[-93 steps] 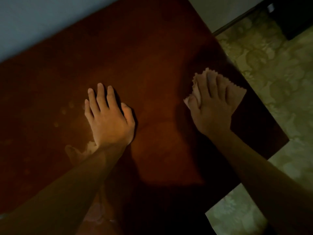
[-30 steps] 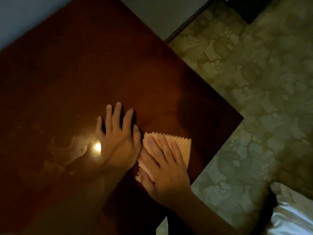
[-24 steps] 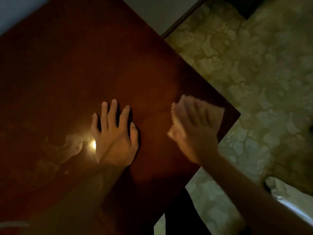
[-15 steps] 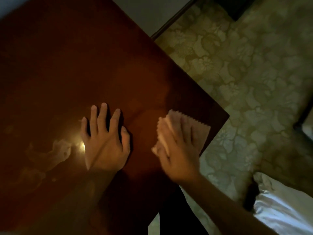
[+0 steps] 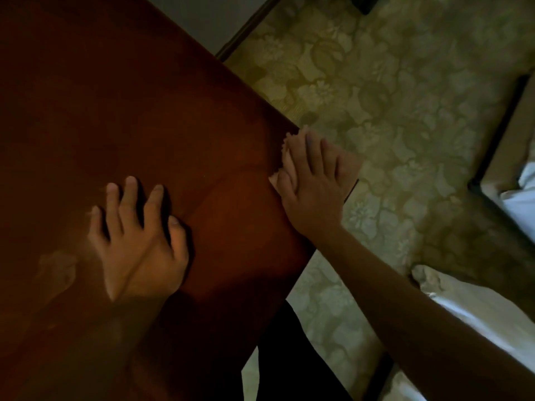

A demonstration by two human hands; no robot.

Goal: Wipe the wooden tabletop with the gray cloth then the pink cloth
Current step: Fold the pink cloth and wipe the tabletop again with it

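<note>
- Head view: right hand (image 5: 311,195), fingers straight and together, is pressing the thin pink cloth (image 5: 348,166) over the dark reddish wooden tabletop (image 5: 144,111) corner — it risks sliding off.
- Left hand (image 5: 139,244), fingers spread flat, is bracing — possibly smudging wiped wood.

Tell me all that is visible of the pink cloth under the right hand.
The pink cloth is a thin, pale pink piece of fabric with a zigzag-cut edge, seen near the fingertips. It lies flat at the right corner of the wooden tabletop, and part of it seems to reach past the edge. The right hand presses on it with straight fingers and covers most of it. The dim light hides its full shape.
</note>
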